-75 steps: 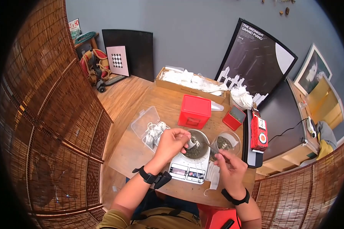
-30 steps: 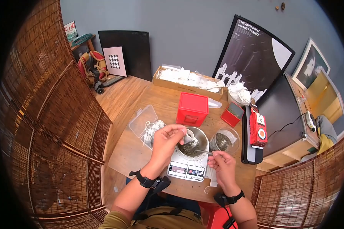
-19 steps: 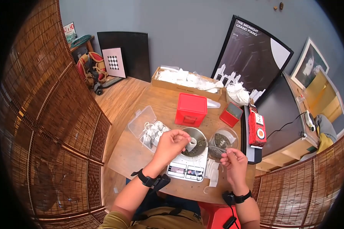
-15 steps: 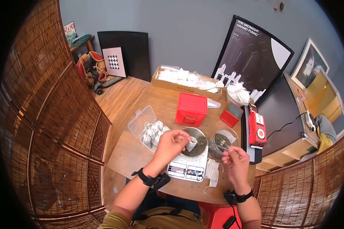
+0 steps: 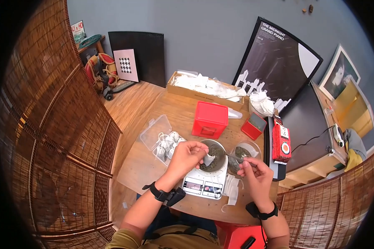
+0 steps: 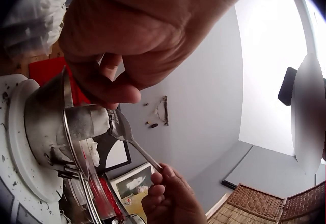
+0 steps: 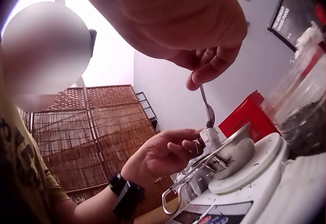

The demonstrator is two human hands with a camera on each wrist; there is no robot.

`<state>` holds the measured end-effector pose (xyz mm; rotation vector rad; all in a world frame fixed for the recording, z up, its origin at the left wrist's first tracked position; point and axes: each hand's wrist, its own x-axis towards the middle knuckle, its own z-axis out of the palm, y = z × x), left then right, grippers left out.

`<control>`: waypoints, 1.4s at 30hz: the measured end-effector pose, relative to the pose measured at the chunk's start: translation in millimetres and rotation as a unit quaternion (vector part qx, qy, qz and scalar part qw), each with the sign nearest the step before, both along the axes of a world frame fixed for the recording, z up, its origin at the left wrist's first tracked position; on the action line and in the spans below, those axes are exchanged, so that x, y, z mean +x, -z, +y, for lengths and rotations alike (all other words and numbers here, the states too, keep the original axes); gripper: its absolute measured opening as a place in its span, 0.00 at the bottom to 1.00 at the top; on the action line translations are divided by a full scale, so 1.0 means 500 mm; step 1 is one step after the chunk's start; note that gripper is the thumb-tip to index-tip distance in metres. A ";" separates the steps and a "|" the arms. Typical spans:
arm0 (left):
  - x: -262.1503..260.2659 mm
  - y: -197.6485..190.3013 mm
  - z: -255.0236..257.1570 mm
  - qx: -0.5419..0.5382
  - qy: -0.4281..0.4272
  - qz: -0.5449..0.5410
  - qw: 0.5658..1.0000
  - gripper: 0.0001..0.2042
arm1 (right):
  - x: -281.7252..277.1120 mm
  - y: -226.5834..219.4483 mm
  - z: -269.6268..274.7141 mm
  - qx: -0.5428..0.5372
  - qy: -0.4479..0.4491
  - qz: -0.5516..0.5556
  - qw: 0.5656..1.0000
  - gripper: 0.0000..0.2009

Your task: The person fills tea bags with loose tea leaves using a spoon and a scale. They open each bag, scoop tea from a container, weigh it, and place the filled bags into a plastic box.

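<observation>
My left hand point(image 5: 185, 158) pinches a small white tea bag point(image 5: 209, 159) between thumb and fingers, over a steel pot point(image 6: 43, 119) with a wire handle. Dark dried leaves lie inside the pot, which stands on a white kitchen scale point(image 5: 199, 191). With its fingertips, my right hand point(image 5: 257, 178) holds a metal spoon point(image 6: 138, 145) by the handle. In the left wrist view, the spoon's bowl is right at the tea bag's open end. A clear tub point(image 5: 257, 150) with more dried leaves stands right of the pot, partly behind my right hand.
Left of the pot, a clear lidded box point(image 5: 153, 133) holds several filled tea bags point(image 5: 166, 144). Flat white bags point(image 5: 232, 190) lie right of the scale. Behind stand a red canister point(image 5: 210, 118), a small red tin point(image 5: 253, 126) and a cardboard box point(image 5: 203, 97) of white bags.
The spoon in my right hand has come from over the clear tub leftward to the tea bag's mouth. My left hand keeps its pinch on the bag over the pot.
</observation>
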<state>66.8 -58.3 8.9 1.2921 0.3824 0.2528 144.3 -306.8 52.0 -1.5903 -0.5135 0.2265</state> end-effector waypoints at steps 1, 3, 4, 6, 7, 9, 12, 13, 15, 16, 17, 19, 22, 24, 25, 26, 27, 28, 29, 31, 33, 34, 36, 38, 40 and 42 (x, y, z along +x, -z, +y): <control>0.000 0.000 0.001 -0.002 0.003 0.002 1.000 0.06 | -0.005 0.000 0.000 -0.007 -0.003 -0.030 1.000 0.09; -0.001 0.001 0.001 -0.003 0.002 0.000 1.000 0.06 | -0.017 -0.002 -0.001 -0.026 0.001 -0.074 0.997 0.09; -0.001 0.000 0.001 -0.004 0.002 -0.003 1.000 0.06 | -0.022 -0.003 -0.002 -0.045 0.005 -0.118 0.992 0.08; -0.003 -0.007 -0.003 -0.009 -0.002 -0.002 1.000 0.06 | -0.029 -0.003 -0.005 -0.060 0.000 -0.161 0.985 0.08; -0.004 -0.009 -0.005 -0.014 -0.006 -0.001 1.000 0.06 | -0.032 -0.002 -0.006 -0.074 -0.006 -0.204 0.976 0.08; -0.010 -0.004 -0.009 0.069 -0.018 0.000 0.997 0.07 | -0.036 0.009 -0.010 -0.059 0.019 -0.186 0.981 0.08; -0.017 -0.007 -0.014 0.107 -0.022 -0.015 0.994 0.09 | -0.032 0.025 -0.007 -0.050 0.043 -0.147 0.987 0.08; -0.020 -0.008 -0.016 0.063 -0.013 -0.030 0.998 0.10 | -0.031 0.032 -0.006 -0.056 0.045 -0.127 0.989 0.08; -0.017 -0.002 -0.020 0.069 -0.021 -0.048 0.996 0.11 | -0.029 0.050 -0.006 -0.057 0.042 -0.113 0.991 0.08; -0.017 0.000 -0.021 0.076 -0.030 -0.066 0.994 0.11 | -0.029 0.058 -0.006 -0.058 0.039 -0.100 0.993 0.08; -0.017 -0.002 -0.021 0.077 -0.029 -0.065 0.994 0.11 | -0.030 0.063 -0.004 -0.057 0.040 -0.099 0.993 0.08; -0.018 -0.009 -0.022 0.012 -0.030 -0.076 0.997 0.10 | -0.030 0.071 -0.001 -0.050 0.037 -0.078 0.995 0.09; -0.020 -0.006 -0.025 -0.050 -0.014 -0.077 0.996 0.11 | -0.029 0.089 0.001 -0.036 0.036 -0.039 0.998 0.10; -0.021 0.003 -0.037 -0.056 -0.023 -0.085 0.995 0.11 | -0.031 0.105 0.005 -0.025 0.032 -0.008 0.999 0.11; -0.022 0.006 -0.045 -0.061 -0.031 -0.092 0.993 0.11 | -0.035 0.112 0.008 -0.013 0.028 0.025 0.999 0.12; -0.024 0.004 -0.053 -0.054 -0.045 -0.088 0.994 0.10 | -0.039 0.118 0.008 -0.012 0.017 0.025 0.999 0.12; -0.028 -0.001 -0.061 -0.050 -0.061 -0.092 0.993 0.09 | -0.039 0.126 0.008 -0.007 0.025 0.048 0.999 0.13; -0.024 0.015 -0.073 -0.066 -0.071 -0.116 0.988 0.08 | -0.038 0.132 0.011 -0.004 0.031 0.070 0.997 0.14; -0.020 0.031 -0.079 -0.083 -0.077 -0.142 0.983 0.08 | -0.036 0.132 0.011 -0.004 0.015 0.071 0.997 0.14; -0.030 0.021 -0.081 -0.082 -0.075 -0.133 0.985 0.08 | -0.041 0.113 0.003 -0.055 0.031 0.071 0.996 0.15; -0.037 0.019 -0.081 -0.083 -0.059 -0.127 0.987 0.08 | -0.045 0.098 -0.006 -0.067 0.049 0.049 0.995 0.16; -0.039 0.022 -0.082 -0.077 -0.059 -0.124 0.987 0.08 | -0.040 0.097 -0.024 -0.097 0.088 -0.017 0.991 0.15; -0.043 0.018 -0.082 -0.072 -0.058 -0.123 0.988 0.09 | -0.048 0.080 -0.036 -0.096 0.156 -0.090 0.979 0.13; -0.051 0.004 -0.086 0.006 -0.076 -0.135 0.988 0.11 | -0.072 0.065 -0.042 -0.096 0.166 -0.123 0.974 0.12; -0.065 -0.014 -0.090 -0.012 -0.069 -0.145 0.987 0.12 | -0.114 0.037 -0.040 -0.114 0.168 -0.179 0.963 0.09; -0.087 -0.039 -0.091 -0.022 -0.063 -0.157 0.985 0.14 | -0.140 0.031 -0.029 -0.119 0.140 -0.224 0.957 0.09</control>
